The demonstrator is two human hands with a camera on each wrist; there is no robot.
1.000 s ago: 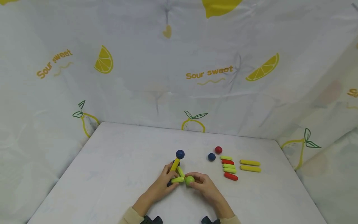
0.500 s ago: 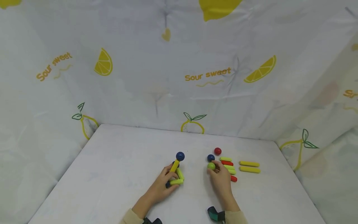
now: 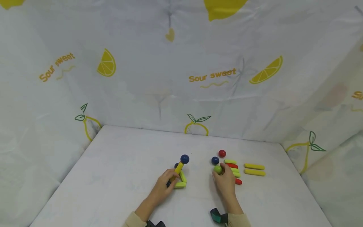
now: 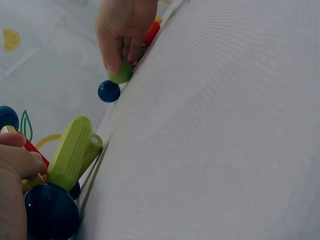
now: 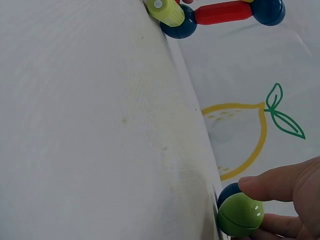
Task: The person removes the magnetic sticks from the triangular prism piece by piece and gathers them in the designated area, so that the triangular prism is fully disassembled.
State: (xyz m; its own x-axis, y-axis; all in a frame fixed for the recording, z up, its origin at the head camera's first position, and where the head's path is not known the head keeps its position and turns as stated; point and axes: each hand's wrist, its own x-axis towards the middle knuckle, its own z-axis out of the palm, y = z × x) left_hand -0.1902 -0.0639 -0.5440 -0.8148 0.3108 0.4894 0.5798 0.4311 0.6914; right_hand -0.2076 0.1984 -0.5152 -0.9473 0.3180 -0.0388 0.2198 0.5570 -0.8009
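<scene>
My left hand grips a small frame of magnetic rods and balls on the white table. A blue ball tops its slanting yellow rod. Two light-green rods meet at a corner low on the right, with no ball there. In the right wrist view, a red rod joins two of the frame's blue balls. Over to the right, my right hand pinches a green ball between thumb and fingers, close by a loose blue ball.
A red ball lies behind the loose blue one. Short green and red rods lie in a column, partly covered by the right hand. Farther right are two long yellow rods. A lemon-print cloth hangs behind the table.
My right hand has carried the green ball from the frame's corner rightward to the loose pieces, then stayed there. My left hand has shifted slightly, and the yellow rod leans farther right.
</scene>
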